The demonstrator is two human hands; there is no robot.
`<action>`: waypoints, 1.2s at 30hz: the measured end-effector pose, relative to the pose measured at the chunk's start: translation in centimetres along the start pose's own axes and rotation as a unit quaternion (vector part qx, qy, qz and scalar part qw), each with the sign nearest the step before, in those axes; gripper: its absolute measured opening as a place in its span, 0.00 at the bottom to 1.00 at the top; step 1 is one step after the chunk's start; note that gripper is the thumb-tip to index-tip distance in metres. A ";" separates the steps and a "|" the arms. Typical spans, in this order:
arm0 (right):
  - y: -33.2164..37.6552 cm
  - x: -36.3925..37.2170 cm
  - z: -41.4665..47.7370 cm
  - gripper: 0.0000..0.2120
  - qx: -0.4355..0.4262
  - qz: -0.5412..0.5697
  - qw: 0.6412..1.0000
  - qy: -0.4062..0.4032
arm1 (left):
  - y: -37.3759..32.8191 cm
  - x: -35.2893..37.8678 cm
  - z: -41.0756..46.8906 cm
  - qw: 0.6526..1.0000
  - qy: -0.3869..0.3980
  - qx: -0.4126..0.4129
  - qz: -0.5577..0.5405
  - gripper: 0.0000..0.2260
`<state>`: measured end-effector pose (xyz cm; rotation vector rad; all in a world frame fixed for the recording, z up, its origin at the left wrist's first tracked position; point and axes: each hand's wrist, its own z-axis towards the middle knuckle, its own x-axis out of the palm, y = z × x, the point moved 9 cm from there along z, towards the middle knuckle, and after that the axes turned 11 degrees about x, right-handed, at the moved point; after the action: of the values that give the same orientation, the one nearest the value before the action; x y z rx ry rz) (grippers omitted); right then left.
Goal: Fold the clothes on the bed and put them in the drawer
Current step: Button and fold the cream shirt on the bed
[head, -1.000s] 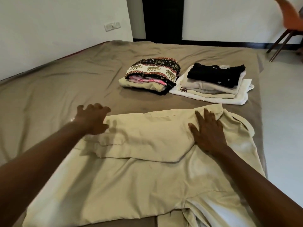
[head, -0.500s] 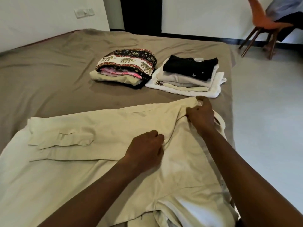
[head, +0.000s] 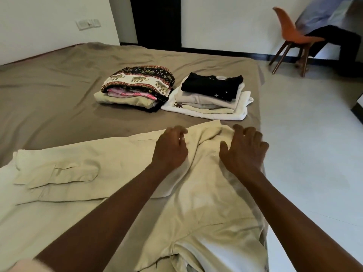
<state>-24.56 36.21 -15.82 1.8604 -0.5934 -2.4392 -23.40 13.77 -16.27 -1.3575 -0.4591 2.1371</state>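
a large cream cloth garment (head: 110, 169) lies spread across the near part of the brown-sheeted bed (head: 49, 99). the right hand (head: 243, 152) rests on its rumpled far corner, fingers spread, grip released. the left hand (head: 170, 150) sits just beside it on the cloth, fingers curled; whether its grip holds fabric cannot be told.

head cam only | i look forward and down from above the bed (head: 59, 99) | near, arm's reach | no second view shared
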 end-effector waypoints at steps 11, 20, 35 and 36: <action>-5.3 1.2 0.4 0.23 0.045 0.108 0.988 0.105 | 2.3 12.6 12.4 0.986 0.152 -0.056 0.040 0.13; -9.3 -0.1 -2.0 0.32 0.155 0.109 0.969 0.160 | 0.1 7.9 7.1 0.989 0.017 -0.098 -0.105 0.16; -12.9 -2.1 -14.8 0.24 0.251 0.348 0.855 0.290 | -5.9 -2.6 -18.7 0.957 0.233 0.163 -0.049 0.26; -12.9 -2.0 -16.3 0.22 0.249 0.358 0.839 0.325 | -6.2 -3.5 -19.7 0.950 0.243 0.193 -0.027 0.25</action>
<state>-6.02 43.97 -21.52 1.9227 -1.5762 -1.1493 -2.73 16.27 -18.77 -1.5398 0.1129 1.6479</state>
